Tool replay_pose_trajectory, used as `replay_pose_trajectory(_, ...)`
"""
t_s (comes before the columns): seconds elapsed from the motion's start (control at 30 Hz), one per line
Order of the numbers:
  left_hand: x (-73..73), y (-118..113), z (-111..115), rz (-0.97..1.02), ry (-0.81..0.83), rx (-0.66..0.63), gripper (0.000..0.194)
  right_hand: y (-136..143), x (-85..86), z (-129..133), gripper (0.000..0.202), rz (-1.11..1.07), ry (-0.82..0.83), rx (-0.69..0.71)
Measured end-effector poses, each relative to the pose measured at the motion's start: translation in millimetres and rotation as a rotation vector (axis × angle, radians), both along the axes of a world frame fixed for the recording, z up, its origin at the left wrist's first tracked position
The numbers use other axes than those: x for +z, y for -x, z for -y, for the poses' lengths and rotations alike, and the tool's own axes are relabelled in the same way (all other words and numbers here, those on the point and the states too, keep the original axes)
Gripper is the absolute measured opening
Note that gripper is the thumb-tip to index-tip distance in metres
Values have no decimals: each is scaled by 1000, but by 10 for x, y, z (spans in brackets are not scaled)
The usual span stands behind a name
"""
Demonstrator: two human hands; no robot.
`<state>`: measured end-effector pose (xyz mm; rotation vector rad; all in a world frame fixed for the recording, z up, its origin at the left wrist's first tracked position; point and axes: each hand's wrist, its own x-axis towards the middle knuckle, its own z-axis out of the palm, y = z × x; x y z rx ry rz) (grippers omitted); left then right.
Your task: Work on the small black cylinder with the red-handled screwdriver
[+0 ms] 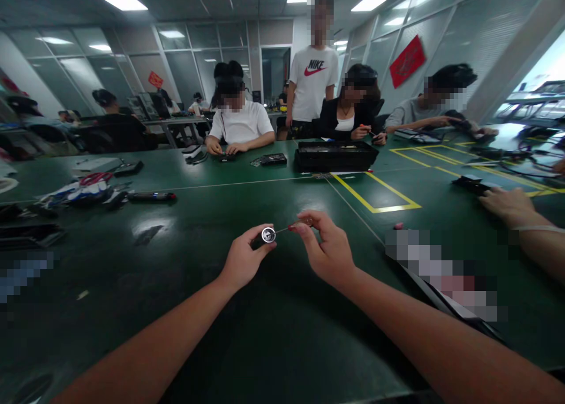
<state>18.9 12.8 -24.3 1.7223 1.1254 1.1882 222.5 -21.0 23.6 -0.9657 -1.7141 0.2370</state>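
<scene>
My left hand (246, 257) grips a small round part (268, 235) with a pale rim and a dark face, held between thumb and fingers. In my right hand (329, 245) is a thin screwdriver (293, 226), its reddish see-through handle pinched by thumb and fingers. The screwdriver's metal shaft points left and its tip is at the round part's edge; whether it touches is too small to tell. Both hands are above the green table (273, 333).
A black tray (335, 158) stands beyond my hands. Left are a dark marker-like tool (152, 196) and bundled cables (95, 189). Another person's hand (507, 207) reaches in at right, near a pixelated object (441, 274). Several people sit opposite; one stands.
</scene>
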Motion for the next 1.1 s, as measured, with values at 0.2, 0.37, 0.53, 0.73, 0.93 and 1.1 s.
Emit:
replay_pose_trajectory(0.2,37,11,15,-51,-26,12,42,-8,53,14,23,173,-88,-126)
replay_pose_trajectory(0.37,43,9,42,-77,-53,-22,40,-7,83,27,41,252,-132,-193)
replay_pose_trajectory(0.53,51,-4,51,-117,-93,-8,40,-22,71,38,13,206,13,-31)
replay_pose_trajectory(0.73,57,-11,51,-127,-102,-6,39,-14,77,76,13,234,14,59)
replay_pose_trajectory(0.93,47,-17,36,-113,-94,22,40,11,86,72,17,187,-20,-12)
replay_pose_trajectory(1.1,41,-9,13,-85,-91,25,39,11,65,69,21,215,-53,8)
